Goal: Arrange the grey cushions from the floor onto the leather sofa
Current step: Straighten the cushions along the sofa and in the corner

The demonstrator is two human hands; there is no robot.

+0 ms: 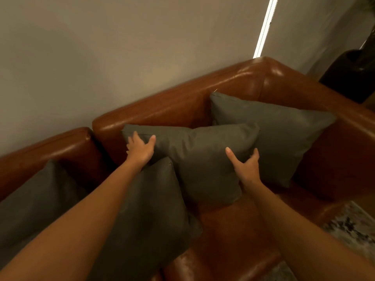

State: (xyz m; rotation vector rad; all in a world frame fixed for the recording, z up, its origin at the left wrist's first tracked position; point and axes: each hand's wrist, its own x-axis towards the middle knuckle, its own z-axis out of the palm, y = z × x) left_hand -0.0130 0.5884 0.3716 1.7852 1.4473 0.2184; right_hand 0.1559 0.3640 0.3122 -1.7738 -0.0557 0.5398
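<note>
Middle cushion: I see this grey middle cushion (198, 159) upright on the seat of the leather sofa (203, 98), leaning against the backrest.
Left hand: my left hand (140, 151) grips its top left corner, thumb on the face.
Right hand: my right hand (245, 169) grips its right edge lower down, fingers curled round it.
Neighbours: the corner cushion (284, 134) stands behind it on the right. The front cushion (150, 209) overlaps its lower left. The far-left cushion (36, 199) sits apart.
Surroundings: a pale wall (121, 57) is behind, and a patterned rug (349, 226) lies at the lower right.
</note>
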